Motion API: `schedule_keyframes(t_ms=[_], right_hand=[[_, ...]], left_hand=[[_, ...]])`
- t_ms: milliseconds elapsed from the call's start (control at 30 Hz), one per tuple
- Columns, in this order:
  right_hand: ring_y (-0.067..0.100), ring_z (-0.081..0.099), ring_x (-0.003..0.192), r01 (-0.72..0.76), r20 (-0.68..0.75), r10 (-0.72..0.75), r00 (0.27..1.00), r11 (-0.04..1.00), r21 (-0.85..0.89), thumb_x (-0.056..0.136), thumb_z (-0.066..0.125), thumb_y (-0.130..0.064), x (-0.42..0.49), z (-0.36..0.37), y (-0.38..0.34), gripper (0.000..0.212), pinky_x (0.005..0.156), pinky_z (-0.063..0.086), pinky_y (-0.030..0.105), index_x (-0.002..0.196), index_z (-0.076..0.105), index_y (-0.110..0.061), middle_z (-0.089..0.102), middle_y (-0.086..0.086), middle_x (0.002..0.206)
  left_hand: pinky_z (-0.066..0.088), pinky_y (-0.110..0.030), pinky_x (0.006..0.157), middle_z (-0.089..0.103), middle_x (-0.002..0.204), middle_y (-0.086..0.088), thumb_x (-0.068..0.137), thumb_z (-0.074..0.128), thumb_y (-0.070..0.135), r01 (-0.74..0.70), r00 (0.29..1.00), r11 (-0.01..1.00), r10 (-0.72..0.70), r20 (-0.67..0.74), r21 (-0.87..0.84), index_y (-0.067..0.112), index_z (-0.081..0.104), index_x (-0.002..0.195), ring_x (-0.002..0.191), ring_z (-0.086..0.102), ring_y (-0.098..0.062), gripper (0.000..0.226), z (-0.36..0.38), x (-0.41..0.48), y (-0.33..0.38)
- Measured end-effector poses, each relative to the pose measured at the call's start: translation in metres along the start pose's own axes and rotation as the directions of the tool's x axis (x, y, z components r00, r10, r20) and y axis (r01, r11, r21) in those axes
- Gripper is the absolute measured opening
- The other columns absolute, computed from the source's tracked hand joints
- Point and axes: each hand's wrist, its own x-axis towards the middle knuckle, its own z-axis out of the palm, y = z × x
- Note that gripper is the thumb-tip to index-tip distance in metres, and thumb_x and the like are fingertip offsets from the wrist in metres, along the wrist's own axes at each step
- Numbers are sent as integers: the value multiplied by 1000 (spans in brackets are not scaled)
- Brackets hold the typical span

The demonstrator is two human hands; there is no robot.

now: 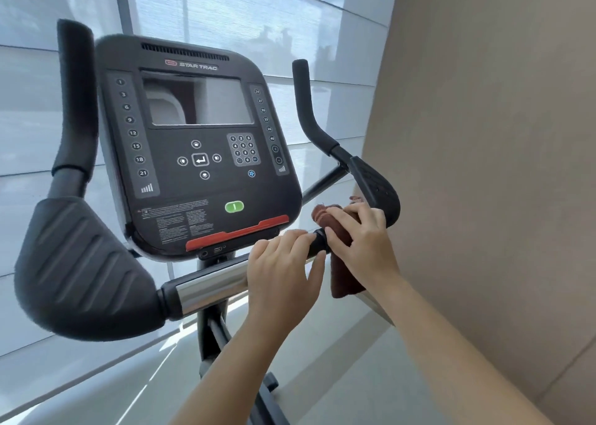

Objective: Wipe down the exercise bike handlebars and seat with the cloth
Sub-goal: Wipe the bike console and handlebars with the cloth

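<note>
A brown cloth is draped over the handlebar of the exercise bike, just inside the right elbow pad. My right hand lies over the cloth with its fingers curled round cloth and bar. My left hand grips the chrome crossbar right beside it, fingers over the top. The left elbow pad and both upright black grips stand free. The seat is out of view.
The bike's console with screen, keypad and green button fills the middle, just above the crossbar. A beige wall stands close on the right. Window blinds run behind the bike. The bike's column drops to a pale floor.
</note>
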Motion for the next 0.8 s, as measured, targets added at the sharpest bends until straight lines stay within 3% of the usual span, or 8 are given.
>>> schedule_keyframes(t_ms=[133, 200, 333, 433, 600, 800], right_hand=[[34, 50, 95, 30, 3, -30, 1000, 998, -54, 82, 59, -27, -11, -7, -22, 33, 72, 52, 42, 112, 64, -16, 59, 14, 102], [33, 51, 94, 30, -6, -31, 1000, 998, -60, 80, 65, -21, -18, -14, -29, 31, 74, 52, 39, 111, 65, -14, 60, 15, 100], [27, 52, 89, -5, -33, 4, 999, 1000, -30, 80, 64, -19, -45, -26, -48, 30, 76, 48, 28, 110, 66, -12, 61, 11, 96], [23, 52, 89, -33, -32, 32, 999, 998, -58, 83, 50, -33, -71, -37, -64, 37, 75, 45, 24, 110, 66, -13, 62, 8, 97], [26, 54, 91, -105, -119, 91, 989, 987, -123, 83, 46, -33, -118, -65, -81, 38, 75, 49, 27, 109, 67, -13, 61, 8, 96], [27, 53, 92, -202, -212, 158, 964, 958, -202, 83, 52, -25, -181, -122, -95, 30, 76, 50, 32, 107, 67, -15, 59, 6, 94]], left_hand=[[32, -27, 94, 65, 109, -4, 84, 42, 23, -75, 997, 994, 76, 4, -85, 10, 65, 103, 105, 57, -21, 32, -18, -11, -3], [33, -31, 98, 63, 115, -8, 84, 43, 19, -105, 994, 992, 105, -12, -65, 8, 65, 105, 112, 55, -25, 32, -30, -25, -5], [40, -41, 94, 63, 116, -14, 76, 65, 3, -158, 987, 986, 157, -20, -44, 5, 66, 102, 112, 57, -32, 26, -45, -57, -13], [37, -40, 97, 62, 118, -15, 72, 69, 3, -165, 986, 985, 166, 15, -53, 5, 66, 103, 116, 54, -32, 31, -56, -72, -14], [40, -42, 94, 63, 114, -16, 72, 70, 5, -220, 972, 969, 228, 60, -116, 4, 66, 104, 112, 56, -34, 33, -70, -98, -2], [43, -44, 91, 63, 114, -16, 72, 71, 6, -285, 935, 903, 335, 112, -320, 5, 65, 102, 111, 56, -34, 31, -74, -133, 43]])
